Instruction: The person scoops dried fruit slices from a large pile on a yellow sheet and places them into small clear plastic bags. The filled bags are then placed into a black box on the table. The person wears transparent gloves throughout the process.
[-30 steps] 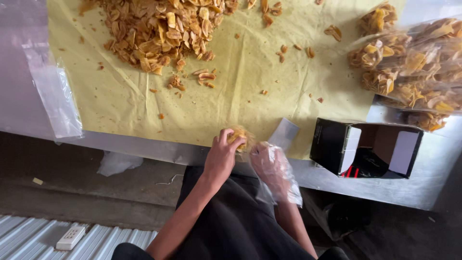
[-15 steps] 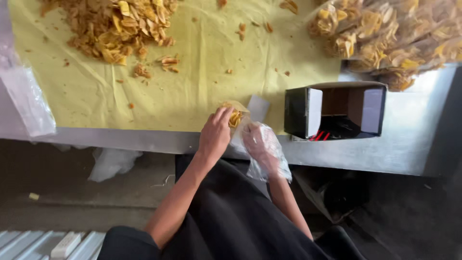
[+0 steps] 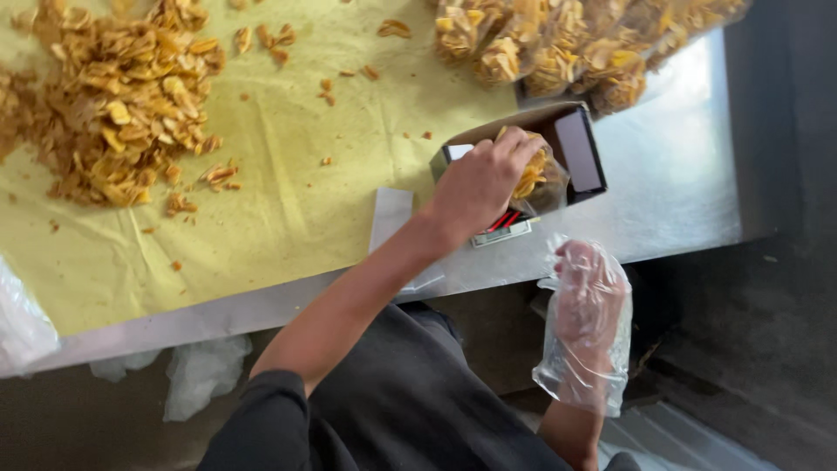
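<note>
A small clear bag of yellow chips (image 3: 534,174) is held in the grip of the left hand (image 3: 478,185), whose fingers are closed over its top, and it is being pressed against the open side of a small dark box (image 3: 582,148) that lies on its side on the steel table (image 3: 680,183). The bag is thus found at the mouth of the box, partly inside it, just beyond the edge of the yellow paper sheet (image 3: 288,201) that is spread over the table. The right hand (image 3: 586,301), covered by a loose clear plastic glove, is held off the table's near edge, apart from the box; its fingers are loosely curled and nothing is seen in its grip. A loose heap of chips (image 3: 113,105) is spread on the far left part of the sheet, with stray pieces scattered around it. Filled clear bags (image 3: 558,44) are piled at the far edge of the table, just behind the box. A white slip of paper (image 3: 391,218) lies near the left forearm.
</note>
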